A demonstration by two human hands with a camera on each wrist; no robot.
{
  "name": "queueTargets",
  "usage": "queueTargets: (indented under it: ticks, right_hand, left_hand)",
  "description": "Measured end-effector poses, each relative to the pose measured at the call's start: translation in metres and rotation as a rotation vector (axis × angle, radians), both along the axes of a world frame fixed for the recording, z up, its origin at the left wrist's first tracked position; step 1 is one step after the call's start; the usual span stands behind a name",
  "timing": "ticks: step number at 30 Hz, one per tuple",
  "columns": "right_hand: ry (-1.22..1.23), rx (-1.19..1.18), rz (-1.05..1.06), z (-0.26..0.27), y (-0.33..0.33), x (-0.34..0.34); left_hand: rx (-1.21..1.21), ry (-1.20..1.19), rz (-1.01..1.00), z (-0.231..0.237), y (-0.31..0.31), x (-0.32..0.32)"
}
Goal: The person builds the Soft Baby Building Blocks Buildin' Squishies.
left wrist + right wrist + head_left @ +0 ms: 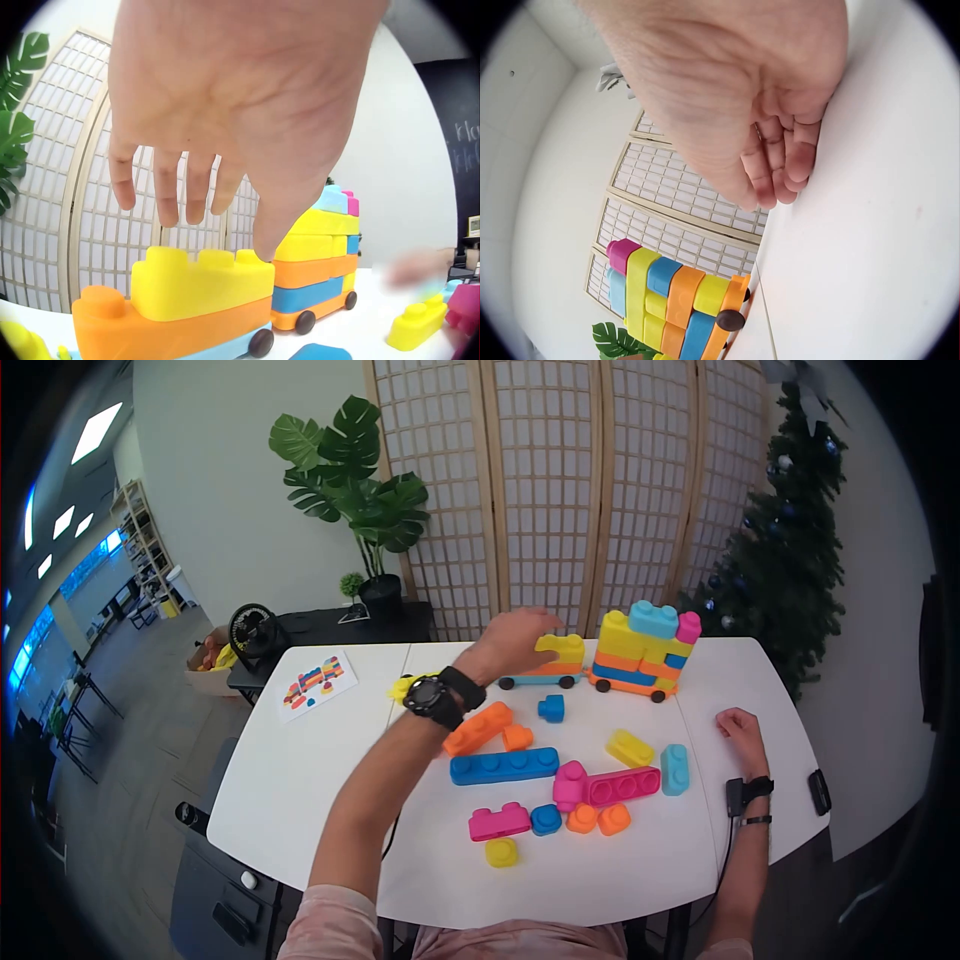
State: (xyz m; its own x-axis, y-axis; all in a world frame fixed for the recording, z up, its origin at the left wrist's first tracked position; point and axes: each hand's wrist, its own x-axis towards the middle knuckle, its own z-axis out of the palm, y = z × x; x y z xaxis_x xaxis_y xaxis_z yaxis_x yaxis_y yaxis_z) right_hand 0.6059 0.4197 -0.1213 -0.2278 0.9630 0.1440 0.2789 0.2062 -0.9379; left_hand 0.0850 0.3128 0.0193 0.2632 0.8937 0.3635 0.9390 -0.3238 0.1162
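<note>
your left hand (pixel 512 644): open, empty, just above the small car (pixel 565 669). your right hand (pixel 742 736): loosely curled, empty, on the surface (pixel 620 880).

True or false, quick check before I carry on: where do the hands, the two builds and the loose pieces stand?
1. The left hand is by the low wheeled build. True.
2. The right hand grips a block. False: it rests on the table, holding nothing.
3. A small pink block is on the tall wheeled build. True.
4. The picture sheet lies right of both builds. False: it lies left of them.
</note>
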Motion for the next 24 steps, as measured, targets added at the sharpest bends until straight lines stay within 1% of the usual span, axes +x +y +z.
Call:
queueTargets:
  ticks: [1,3,4,6,9,10,11,13,15,17,18,19,21,22,24]
  right_hand:
    - [0.014,0.003,0.016,0.001,0.0,0.0]
    - [0.021,-0.011,-0.003,0.001,-0.001,0.0]
    - [0.014,-0.015,-0.006,0.002,-0.001,-0.001]
    - [-0.017,-0.024,-0.017,0.007,-0.005,-0.004]
    - [-0.041,-0.017,-0.032,0.009,-0.008,-0.005]
    - [-0.04,-0.016,-0.036,0.007,-0.008,-0.004]
    - [-0.03,-0.023,-0.03,0.005,-0.005,-0.003]
    - [-0.019,-0.019,-0.023,0.004,-0.001,-0.003]
    - [-0.009,-0.036,-0.023,0.002,-0.001,-0.001]
    - [-0.004,-0.027,-0.026,0.0,-0.001,-0.001]
    - [-0.001,-0.029,-0.025,0.001,-0.002,-0.001]
    - [0.001,-0.02,-0.03,0.003,-0.002,-0.001]
    - [-0.006,-0.018,-0.021,0.004,-0.004,-0.002]
    - [-0.002,-0.023,-0.024,0.003,-0.005,-0.002]
    - [-0.02,-0.012,-0.038,0.002,-0.003,-0.002]
  left_hand:
    - [-0.005,-0.003,-0.019,0.007,-0.009,0.005]
    - [-0.138,-0.048,-0.017,0.016,-0.03,0.012]
    - [-0.144,-0.047,-0.03,0.02,-0.04,0.016]
    - [-0.368,-0.013,-0.052,0.024,-0.054,0.021]
    - [-0.373,0.005,-0.11,0.001,-0.065,0.021]
    - [-0.261,0.015,-0.155,-0.019,-0.062,0.015]
    - [-0.259,0.016,-0.157,-0.031,-0.061,0.016]
    - [-0.174,0.096,-0.156,-0.047,-0.055,0.022]
    - [-0.202,0.109,-0.142,-0.052,-0.051,0.031]
    - [-0.433,0.094,0.004,-0.053,-0.044,0.04]
    - [-0.359,0.028,-0.021,-0.061,-0.039,0.038]
    - [-0.35,0.031,-0.026,-0.068,-0.033,0.033]
    - [-0.259,-0.187,-0.154,-0.065,-0.033,0.027]
    - [-0.264,-0.183,-0.156,-0.062,-0.032,0.021]
    - [-0.096,-0.231,-0.159,-0.039,-0.031,0.01]
